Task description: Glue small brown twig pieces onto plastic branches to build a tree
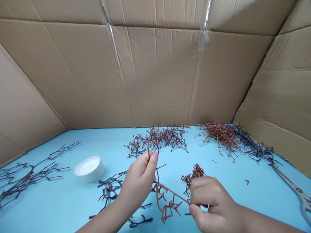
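Near the middle, my left hand (142, 176) is closed, with thumb and fingertips pinching a thin reddish-brown artificial twig (157, 181). The twig's tip stands up above the fingers, and a curved length hangs below them. My right hand (213, 204), at the lower right, is curled shut around the end of a brown branched stem (176, 194) that slants down from beside my left hand. Whether the two pieces are joined, I cannot tell. Small reddish side shoots (170, 208) hang under the stem. A small clump of reddish twig pieces (194, 176) lies just behind my right hand.
Dark branches (29, 174) lie at the left, beside a white tape roll (89, 170). More dark twigs (109, 187) lie by my left forearm. Behind are a short-twig pile (167, 136), a reddish stem heap (221, 136) and dark stems (255, 145). Scissors (297, 191) lie right; cardboard walls (157, 77) surround the blue surface.
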The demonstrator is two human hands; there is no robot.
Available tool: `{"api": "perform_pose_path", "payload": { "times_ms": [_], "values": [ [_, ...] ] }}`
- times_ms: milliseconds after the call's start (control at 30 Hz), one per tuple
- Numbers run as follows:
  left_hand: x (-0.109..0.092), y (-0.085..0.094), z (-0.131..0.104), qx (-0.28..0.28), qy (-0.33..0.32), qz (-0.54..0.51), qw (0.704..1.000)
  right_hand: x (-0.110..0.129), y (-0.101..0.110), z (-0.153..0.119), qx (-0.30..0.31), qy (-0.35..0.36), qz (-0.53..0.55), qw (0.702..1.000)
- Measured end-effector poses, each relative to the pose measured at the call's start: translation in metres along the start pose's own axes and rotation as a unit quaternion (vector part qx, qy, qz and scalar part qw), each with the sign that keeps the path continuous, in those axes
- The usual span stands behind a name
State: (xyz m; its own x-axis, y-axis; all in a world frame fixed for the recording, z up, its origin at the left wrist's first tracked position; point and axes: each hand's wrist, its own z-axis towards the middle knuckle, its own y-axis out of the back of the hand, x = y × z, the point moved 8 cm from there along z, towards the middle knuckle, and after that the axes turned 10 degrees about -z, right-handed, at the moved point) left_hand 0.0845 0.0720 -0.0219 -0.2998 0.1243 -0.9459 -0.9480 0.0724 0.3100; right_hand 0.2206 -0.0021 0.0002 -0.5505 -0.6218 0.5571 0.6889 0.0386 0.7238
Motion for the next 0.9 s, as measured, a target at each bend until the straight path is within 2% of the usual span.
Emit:
{"api": "perform_pose_path", "payload": {
  "times_ms": [100,167,233,267,333,367,400,467,500,567,633,700,800,900],
  "values": [
    [0.008,-0.001,0.008,0.023,0.038,-0.081,0.996,-0.016,0.005,0.002,-0.001,-0.074,0.019,0.997],
    [0.015,-0.001,0.013,0.028,0.078,-0.165,0.983,-0.031,0.011,0.003,-0.014,-0.139,0.020,0.990],
    [0.018,0.004,0.014,0.005,0.106,-0.224,0.969,-0.042,0.015,0.003,-0.023,-0.183,0.016,0.983],
    [0.016,0.008,0.013,-0.015,0.098,-0.232,0.967,-0.045,0.015,0.003,-0.021,-0.194,0.017,0.981],
    [0.000,0.015,0.007,-0.032,0.032,-0.200,0.979,-0.046,0.011,0.004,0.005,-0.197,0.037,0.980],
    [-0.012,0.013,0.001,-0.016,-0.017,-0.164,0.986,-0.044,0.008,0.005,0.023,-0.193,0.053,0.980],
    [-0.024,0.008,-0.007,0.021,-0.066,-0.117,0.991,-0.041,0.005,0.005,0.039,-0.186,0.068,0.979],
    [-0.041,-0.015,-0.024,0.142,-0.124,-0.022,0.982,-0.033,0.000,0.006,0.067,-0.166,0.091,0.980],
    [-0.044,-0.027,-0.032,0.201,-0.124,0.013,0.972,-0.029,-0.002,0.006,0.077,-0.158,0.096,0.980],
    [-0.041,-0.041,-0.042,0.266,-0.093,0.062,0.958,-0.025,-0.004,0.005,0.096,-0.154,0.096,0.979],
    [-0.037,-0.047,-0.044,0.282,-0.064,0.107,0.951,-0.023,-0.008,0.003,0.117,-0.165,0.098,0.974],
    [-0.035,-0.050,-0.045,0.291,-0.064,0.154,0.942,-0.023,-0.012,0.001,0.133,-0.180,0.108,0.969],
    [-0.040,-0.052,-0.047,0.293,-0.106,0.184,0.932,-0.024,-0.019,-0.002,0.150,-0.198,0.124,0.961],
    [-0.048,-0.052,-0.051,0.285,-0.157,0.199,0.924,-0.020,-0.019,0.000,0.137,-0.185,0.154,0.961]
  ]
}}
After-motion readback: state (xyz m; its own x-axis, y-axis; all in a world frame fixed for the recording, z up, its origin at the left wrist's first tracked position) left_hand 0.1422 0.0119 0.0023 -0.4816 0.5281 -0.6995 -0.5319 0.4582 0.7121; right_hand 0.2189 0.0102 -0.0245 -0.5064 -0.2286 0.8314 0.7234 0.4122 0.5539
